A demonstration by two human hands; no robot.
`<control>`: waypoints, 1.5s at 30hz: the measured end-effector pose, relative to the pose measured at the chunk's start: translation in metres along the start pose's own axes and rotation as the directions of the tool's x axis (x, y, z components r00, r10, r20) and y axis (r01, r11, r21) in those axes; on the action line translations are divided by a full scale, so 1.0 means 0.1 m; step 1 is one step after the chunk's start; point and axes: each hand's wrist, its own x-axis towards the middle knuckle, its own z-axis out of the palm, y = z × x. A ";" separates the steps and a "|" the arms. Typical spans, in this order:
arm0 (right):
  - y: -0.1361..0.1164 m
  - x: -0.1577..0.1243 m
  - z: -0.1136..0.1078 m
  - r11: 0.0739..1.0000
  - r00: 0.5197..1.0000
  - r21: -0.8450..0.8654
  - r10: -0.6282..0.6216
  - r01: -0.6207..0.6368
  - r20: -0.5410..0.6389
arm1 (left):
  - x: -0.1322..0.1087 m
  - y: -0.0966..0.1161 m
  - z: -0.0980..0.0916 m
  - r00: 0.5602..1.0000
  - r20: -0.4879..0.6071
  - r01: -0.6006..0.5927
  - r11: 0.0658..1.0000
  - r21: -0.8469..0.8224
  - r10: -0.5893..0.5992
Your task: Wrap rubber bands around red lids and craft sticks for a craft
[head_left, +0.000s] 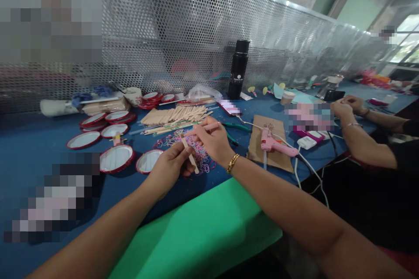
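In my left hand is a wooden craft stick, pinched near its middle and slanting down to the right. My right hand grips a slim pink pen, whose tip meets or nearly meets the stick's upper end. A dark mark shows at that end of the stick. Under and behind both hands spreads a tangle of thin coloured rubber bands. Behind them lies a heap of flat craft sticks. Several round red-rimmed lids rest to the left of my left hand.
A pink glue gun lies on cardboard, with cables nearby. Green-handled pliers are right of the bands. A black bottle stands before the perforated metal screen. At right, a co-worker's hands work over the table.
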 end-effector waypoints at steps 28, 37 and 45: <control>0.00 -0.01 -0.01 1.000 1.000 -0.020 -0.020 0.020 0.010 | 0.00 0.01 0.01 1.000 0.002 0.007 1.000 -0.011 -0.007; -0.01 0.00 -0.01 0.999 1.000 -0.047 -0.002 0.001 -0.004 | 0.00 0.00 0.01 1.000 -0.004 0.000 1.000 0.004 0.000; -0.01 0.00 -0.01 1.000 1.000 -0.031 0.000 0.000 -0.023 | -0.01 0.01 0.00 1.000 -0.013 -0.004 1.000 0.003 0.004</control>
